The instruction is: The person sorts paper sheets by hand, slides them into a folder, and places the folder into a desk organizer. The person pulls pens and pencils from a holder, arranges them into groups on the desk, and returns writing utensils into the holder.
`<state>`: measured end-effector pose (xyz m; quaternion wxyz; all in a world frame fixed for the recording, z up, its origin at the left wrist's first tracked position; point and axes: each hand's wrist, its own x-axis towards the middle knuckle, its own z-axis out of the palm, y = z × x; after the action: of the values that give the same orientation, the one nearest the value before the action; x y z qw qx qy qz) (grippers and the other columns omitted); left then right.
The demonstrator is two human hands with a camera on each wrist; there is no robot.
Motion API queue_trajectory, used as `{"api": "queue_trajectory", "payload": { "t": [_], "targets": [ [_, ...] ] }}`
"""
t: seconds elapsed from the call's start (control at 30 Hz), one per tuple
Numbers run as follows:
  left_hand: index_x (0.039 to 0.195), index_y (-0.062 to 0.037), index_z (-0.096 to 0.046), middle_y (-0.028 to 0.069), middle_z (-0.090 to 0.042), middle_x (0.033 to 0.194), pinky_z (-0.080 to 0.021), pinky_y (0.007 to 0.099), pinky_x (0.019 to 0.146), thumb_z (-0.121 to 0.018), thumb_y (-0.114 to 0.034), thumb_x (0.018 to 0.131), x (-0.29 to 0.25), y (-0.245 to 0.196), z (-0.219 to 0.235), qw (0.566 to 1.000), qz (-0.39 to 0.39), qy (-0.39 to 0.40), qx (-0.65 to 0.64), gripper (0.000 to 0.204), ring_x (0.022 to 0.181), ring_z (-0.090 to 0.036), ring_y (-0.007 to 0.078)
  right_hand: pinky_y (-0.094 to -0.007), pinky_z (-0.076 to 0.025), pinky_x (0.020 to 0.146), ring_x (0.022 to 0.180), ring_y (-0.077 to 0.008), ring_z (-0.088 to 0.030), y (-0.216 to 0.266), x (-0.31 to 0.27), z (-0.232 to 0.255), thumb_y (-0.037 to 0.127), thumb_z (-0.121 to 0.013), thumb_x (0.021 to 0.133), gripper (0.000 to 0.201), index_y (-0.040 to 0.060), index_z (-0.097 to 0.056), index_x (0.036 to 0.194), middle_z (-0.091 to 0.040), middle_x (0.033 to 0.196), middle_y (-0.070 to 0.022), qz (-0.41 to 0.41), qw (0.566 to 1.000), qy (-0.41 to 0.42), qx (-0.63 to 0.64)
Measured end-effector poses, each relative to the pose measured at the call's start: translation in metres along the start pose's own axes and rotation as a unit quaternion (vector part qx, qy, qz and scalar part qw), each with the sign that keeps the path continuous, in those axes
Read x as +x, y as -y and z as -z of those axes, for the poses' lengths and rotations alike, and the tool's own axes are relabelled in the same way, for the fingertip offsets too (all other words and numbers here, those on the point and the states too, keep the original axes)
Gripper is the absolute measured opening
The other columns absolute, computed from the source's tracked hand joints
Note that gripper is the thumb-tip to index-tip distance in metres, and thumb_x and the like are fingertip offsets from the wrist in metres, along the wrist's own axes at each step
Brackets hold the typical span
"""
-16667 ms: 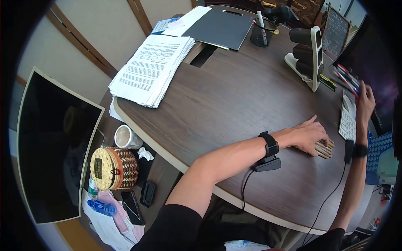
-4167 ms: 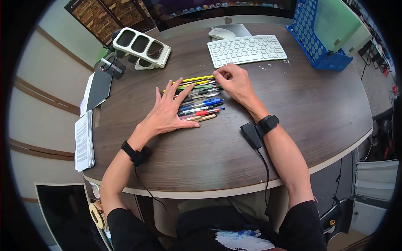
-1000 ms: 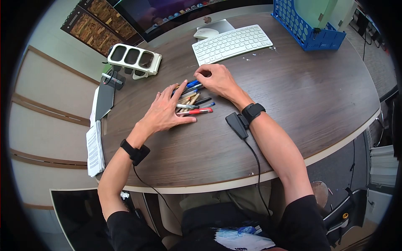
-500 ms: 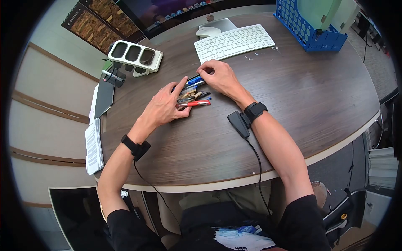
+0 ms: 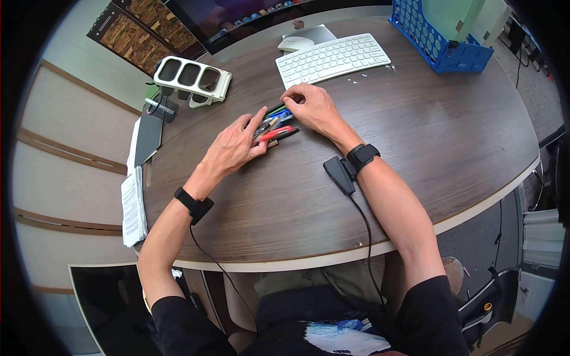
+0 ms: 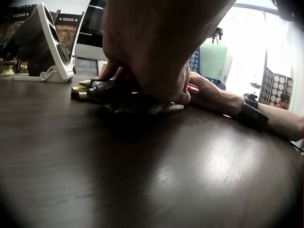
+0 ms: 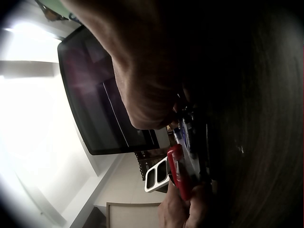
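A tight pile of pens and pencils (image 5: 274,123) lies on the dark wood desk between my hands. My left hand (image 5: 231,146) grips the pile from the left, thumb on the near side and fingers on the far side. A red pen (image 5: 276,134) crosses the top near that thumb, with a black pen beside it. Blue pens and green pencils show farther back. My right hand (image 5: 316,111) is at the far right of the pile, fingers curled and thumb and forefinger pinching at the pen ends. Its fingertips are partly hidden in the right wrist view, where the red pen (image 7: 178,168) shows clearly.
Behind the hands are a white keyboard (image 5: 332,59), a mouse (image 5: 296,44) and a monitor (image 5: 249,29). A white three-slot holder (image 5: 193,80) stands back left, a blue file rack (image 5: 445,50) back right. Papers (image 5: 133,207) lie at the left edge. Wrist cables trail over the front edge.
Several seconds ago the pens lay spread in a flat row; now they are bunched. In the last second my left thumb has drawn in, shifting the red pen away from me. The right hand barely moved.
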<state>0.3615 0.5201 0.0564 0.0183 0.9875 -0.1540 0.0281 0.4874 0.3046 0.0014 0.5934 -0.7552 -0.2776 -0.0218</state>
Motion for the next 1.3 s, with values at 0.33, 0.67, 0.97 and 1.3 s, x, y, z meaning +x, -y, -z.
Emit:
{"api": "queue_trajectory", "payload": {
  "t": [0.33, 0.67, 0.97, 1.3],
  "targets": [
    [0.156, -0.0133, -0.053, 0.0185, -0.067, 0.124, -0.059, 0.0451, 0.093, -0.068, -0.05, 0.101, 0.015, 0.021, 0.019, 0.999, -0.009, 0.018, -0.046, 0.067, 0.11, -0.069, 0.0373, -0.0423, -0.057, 0.092, 0.099, -0.0326, -0.075, 0.002, 0.001, 0.001, 0.028, -0.068, 0.094, 0.03, 0.0031, -0.081, 0.106, -0.079, 0.105, -0.0174, -0.007, 1.0, 0.005, -0.007],
    [0.152, -0.0052, -0.058, 0.0182, -0.071, 0.135, -0.057, 0.0388, 0.103, -0.079, -0.04, 0.098, 0.028, 0.035, 0.031, 0.958, 0.115, 0.081, -0.249, 0.067, 0.117, -0.072, 0.0273, -0.0433, -0.058, 0.088, 0.096, -0.0343, -0.075, 0.001, -0.001, 0.0, 0.024, -0.07, 0.093, 0.027, 0.0016, -0.08, 0.103, -0.077, 0.102, -0.0194, 0.016, 1.0, -0.023, -0.003],
    [0.167, -0.0156, -0.034, 0.0255, -0.065, 0.133, -0.051, 0.048, 0.104, -0.055, -0.041, 0.111, 0.006, 0.012, 0.024, 0.989, 0.076, 0.035, -0.125, 0.065, 0.121, -0.063, 0.043, -0.0402, -0.06, 0.081, 0.086, -0.0318, -0.075, -0.004, 0.0, -0.001, 0.018, -0.071, 0.092, 0.021, -0.0005, -0.079, 0.098, -0.076, 0.093, -0.0191, 0.072, 0.996, -0.048, -0.014],
    [0.166, -0.0083, -0.033, 0.0229, -0.06, 0.133, -0.053, 0.0506, 0.098, -0.053, -0.017, 0.102, -0.003, -0.009, 0.027, 0.997, 0.055, 0.053, -0.02, 0.067, 0.119, -0.063, 0.0412, -0.0455, -0.059, 0.088, 0.096, -0.0384, -0.074, 0.001, -0.004, 0.003, 0.02, -0.069, 0.091, 0.022, 0.0012, -0.08, 0.096, -0.076, 0.099, -0.0216, 0.037, 0.998, -0.042, 0.021]
  ]
}}
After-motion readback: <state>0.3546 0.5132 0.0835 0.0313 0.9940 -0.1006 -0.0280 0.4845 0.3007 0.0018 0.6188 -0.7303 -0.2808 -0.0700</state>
